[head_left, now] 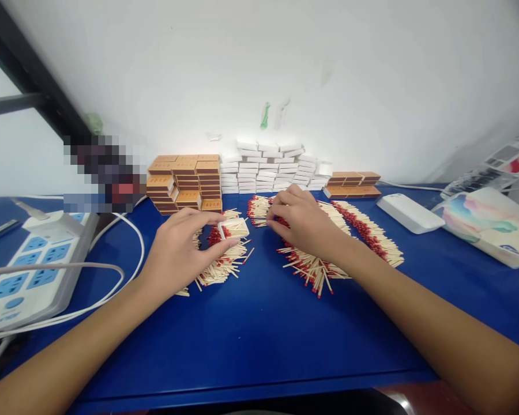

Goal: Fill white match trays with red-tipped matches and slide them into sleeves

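Between thumb and fingers, my left hand [184, 245] grips a white matchbox tray [234, 229] with some matches lying in it, their red heads toward my hand. A loose pile of matches [220, 271] lies beneath and around it. My right hand [300, 222] reaches over a larger heap of red-headed matches [315, 268]. Its fingers are bent and drawn together at the heap's left edge; whether matches sit between the fingertips is hidden.
White matchbox trays [268, 167] are stacked against the wall, between orange-brown matchboxes [184, 178] and a smaller orange-brown stack [352, 184]. A power strip [30, 271] with cables lies left. At right are a white rounded device [410, 213] and a tissue pack [491, 225].
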Action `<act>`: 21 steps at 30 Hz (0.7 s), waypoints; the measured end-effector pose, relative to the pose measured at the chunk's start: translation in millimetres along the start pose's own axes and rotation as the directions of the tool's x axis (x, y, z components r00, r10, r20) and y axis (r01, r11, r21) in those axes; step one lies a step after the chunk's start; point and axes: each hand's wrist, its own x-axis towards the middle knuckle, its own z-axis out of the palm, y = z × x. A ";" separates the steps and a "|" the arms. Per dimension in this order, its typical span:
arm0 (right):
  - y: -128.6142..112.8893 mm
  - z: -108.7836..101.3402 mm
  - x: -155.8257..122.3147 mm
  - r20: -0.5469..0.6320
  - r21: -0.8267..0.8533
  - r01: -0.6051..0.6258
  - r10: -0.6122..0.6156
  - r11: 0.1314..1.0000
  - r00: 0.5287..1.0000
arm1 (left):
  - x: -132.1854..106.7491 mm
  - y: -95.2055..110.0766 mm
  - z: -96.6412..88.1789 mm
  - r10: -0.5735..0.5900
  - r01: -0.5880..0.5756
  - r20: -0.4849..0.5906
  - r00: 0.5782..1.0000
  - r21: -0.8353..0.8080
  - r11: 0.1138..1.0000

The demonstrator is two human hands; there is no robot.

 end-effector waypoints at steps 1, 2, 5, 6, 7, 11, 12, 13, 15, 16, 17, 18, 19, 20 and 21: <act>2.7 3.1 -0.3 0.028 -0.024 -0.001 0.002 1.000 1.000 | 0.3 0.2 -0.3 -0.006 0.006 -0.002 1.000 0.003 1.000; 4.1 5.5 -0.4 0.047 -0.050 0.002 0.000 0.999 0.999 | 0.5 0.5 -0.6 -0.009 0.009 -0.004 1.000 0.005 1.000; 2.7 7.9 -0.3 0.078 -0.127 0.013 -0.003 0.992 0.997 | 0.5 0.8 -1.7 -0.015 0.015 -0.007 1.000 0.014 1.000; 1.3 7.5 -0.2 0.089 -0.136 0.015 -0.003 0.991 0.996 | 0.4 0.5 -2.0 -0.017 0.017 -0.007 1.000 0.017 1.000; 0.1 6.8 -0.2 0.101 -0.136 0.016 -0.002 0.991 0.995 | 0.4 0.1 -2.2 -0.019 0.019 -0.007 1.000 0.019 1.000; -2.1 5.7 -1.0 0.129 -0.091 0.020 -0.009 0.996 0.992 | 0.5 -2.1 -2.0 -0.022 0.022 -0.009 1.000 0.018 1.000; -2.0 6.2 -1.2 0.128 -0.084 0.024 -0.013 0.996 0.992 | 0.4 -2.5 -1.8 -0.021 0.022 -0.010 1.000 0.020 1.000; -1.8 6.8 -1.4 0.124 -0.076 0.030 -0.020 0.997 0.992 | 0.3 -2.7 -1.7 -0.020 0.020 -0.011 1.000 0.021 1.000; -1.3 8.1 -1.7 0.116 -0.055 0.042 -0.036 0.998 0.993 | -0.1 -2.7 -1.5 -0.017 0.018 -0.015 1.000 0.025 1.000; -1.1 8.7 -1.8 0.112 -0.043 0.044 -0.039 0.998 0.993 | -0.3 -2.6 -1.4 -0.016 0.016 -0.018 1.000 0.025 1.000; -0.8 9.1 -2.0 0.108 -0.033 0.042 -0.038 0.999 0.993 | -0.5 -2.4 -1.5 -0.013 0.014 -0.020 1.000 0.023 1.000; -0.5 9.3 -2.1 0.104 -0.028 0.036 -0.032 0.999 0.994 | -0.5 -2.3 -1.5 -0.010 0.011 -0.021 1.000 0.021 1.000; -0.1 9.4 -2.3 0.099 -0.028 0.026 -0.023 0.999 0.995 | -0.5 -2.4 -1.5 -0.007 0.008 -0.019 1.000 0.020 1.000; 0.4 9.3 -2.4 0.093 -0.033 0.016 -0.013 0.999 0.996 | -0.5 -2.5 -1.5 -0.004 0.004 -0.018 1.000 0.020 1.000; 1.0 9.2 -2.5 0.089 -0.039 0.009 -0.006 0.999 0.996 | -0.4 -2.8 -1.4 0.000 0.001 -0.016 1.000 0.021 1.000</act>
